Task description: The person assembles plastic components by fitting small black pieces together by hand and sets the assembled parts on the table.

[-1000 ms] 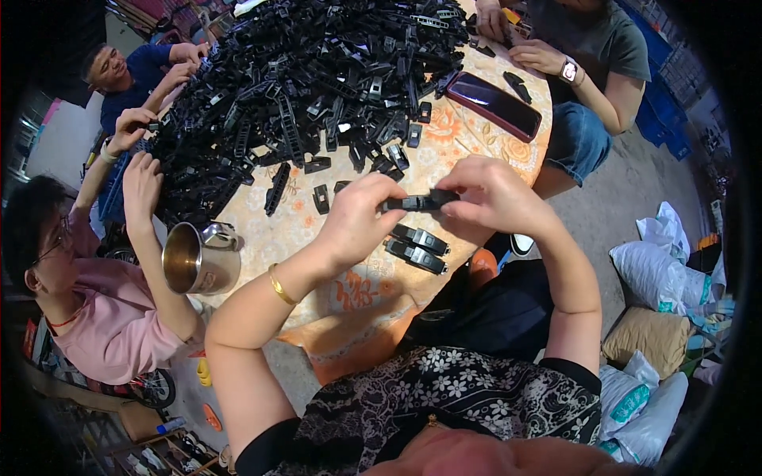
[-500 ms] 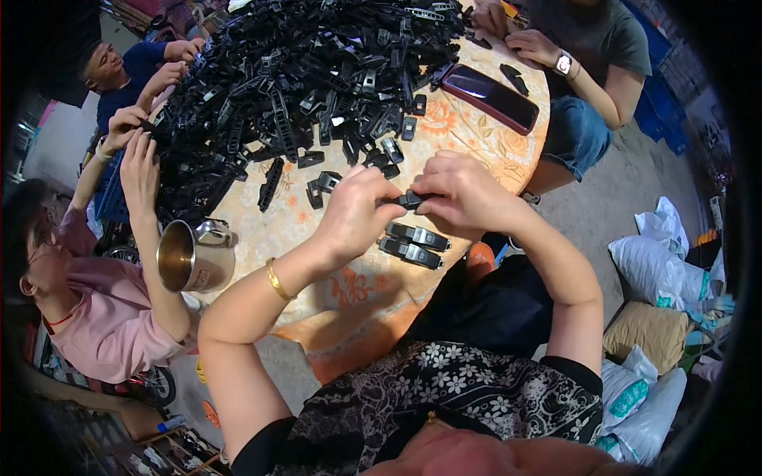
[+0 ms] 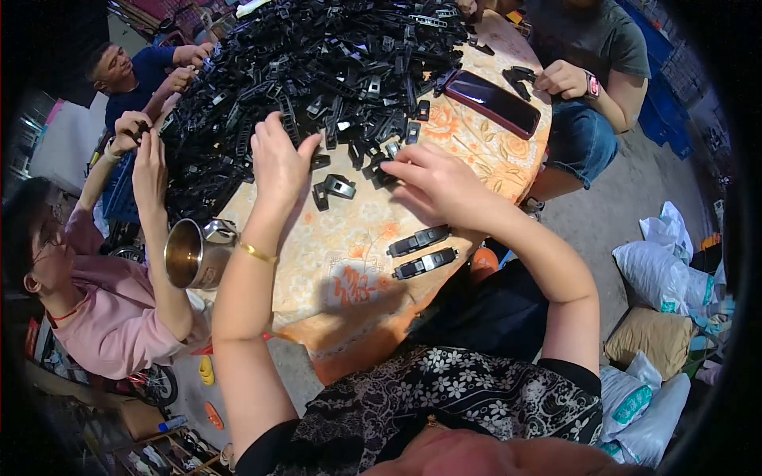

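The left hand (image 3: 278, 163) is at the near edge of the heap of black plastic parts (image 3: 309, 79), its thumb spread well apart from the fingers. The right hand (image 3: 436, 182) bends over that same edge, farther right, fingertips at some small black pieces; whether they are clamped on one, I cannot tell. Two loose black clips (image 3: 340, 186) lie between the hands, just on the near side of the heap. Farther out on that side, two long black plastic pieces (image 3: 425, 263) lie side by side near the table's rim.

The surface under the heap is a round table spread with a cream and orange flowered tablecloth (image 3: 476, 163). Right of the heap lies a smartphone (image 3: 492, 103) in a dark red case, its screen dark. Beyond it, a co-worker's hand (image 3: 562, 79) is beside more black parts. Left of the heap, a co-worker in pink (image 3: 111, 317) has both hands at a small dark part, and farther up that side sits another in dark blue.

A bold red printed motif (image 3: 357, 284) marks the cloth on the heap's near side. Well off to the heap's right, on grey concrete, white sacks (image 3: 655, 274) bear green printed patches, too small to make out.

A steel mug (image 3: 184, 252), brownish inside, stands just left of the heap's near end; its contents are unclear. A blue crate (image 3: 119, 190) is on the heap's left.
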The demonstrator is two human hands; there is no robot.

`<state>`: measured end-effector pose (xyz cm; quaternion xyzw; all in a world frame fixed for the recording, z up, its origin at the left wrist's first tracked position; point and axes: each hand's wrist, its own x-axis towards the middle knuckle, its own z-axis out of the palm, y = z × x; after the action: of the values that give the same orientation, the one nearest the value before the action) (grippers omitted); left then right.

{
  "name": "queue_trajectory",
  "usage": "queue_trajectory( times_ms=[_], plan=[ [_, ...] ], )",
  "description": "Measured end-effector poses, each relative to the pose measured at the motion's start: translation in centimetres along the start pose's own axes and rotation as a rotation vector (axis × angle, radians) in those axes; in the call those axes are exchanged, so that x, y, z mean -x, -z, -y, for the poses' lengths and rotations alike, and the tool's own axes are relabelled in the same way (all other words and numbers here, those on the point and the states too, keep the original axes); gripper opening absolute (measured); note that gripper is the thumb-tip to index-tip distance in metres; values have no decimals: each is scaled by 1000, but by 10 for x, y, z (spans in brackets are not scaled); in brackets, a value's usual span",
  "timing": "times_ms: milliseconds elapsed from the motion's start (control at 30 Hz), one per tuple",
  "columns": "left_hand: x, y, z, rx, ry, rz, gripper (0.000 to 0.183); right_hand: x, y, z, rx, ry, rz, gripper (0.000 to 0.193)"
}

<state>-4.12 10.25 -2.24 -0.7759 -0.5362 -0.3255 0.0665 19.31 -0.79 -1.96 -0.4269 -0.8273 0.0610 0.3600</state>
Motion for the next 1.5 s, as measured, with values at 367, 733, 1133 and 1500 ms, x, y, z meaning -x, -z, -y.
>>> queue_trajectory(
  times_ms=[367, 733, 1133, 1500],
  plan=[
    [4, 25, -38, 1366, 570, 261, 37, 2, 4, -10, 97, -11, 56, 25],
    [26, 38, -58, 1365, 650, 1092, 26, 22, 44, -24, 2, -197, 273, 23],
    [44, 24, -79, 1420, 753, 853, 20, 20, 21, -7, -144, -126, 98, 24],
    [48, 37, -67, 526, -96, 546, 21, 22, 21, -7, -119, -231, 77, 25]
  ],
)
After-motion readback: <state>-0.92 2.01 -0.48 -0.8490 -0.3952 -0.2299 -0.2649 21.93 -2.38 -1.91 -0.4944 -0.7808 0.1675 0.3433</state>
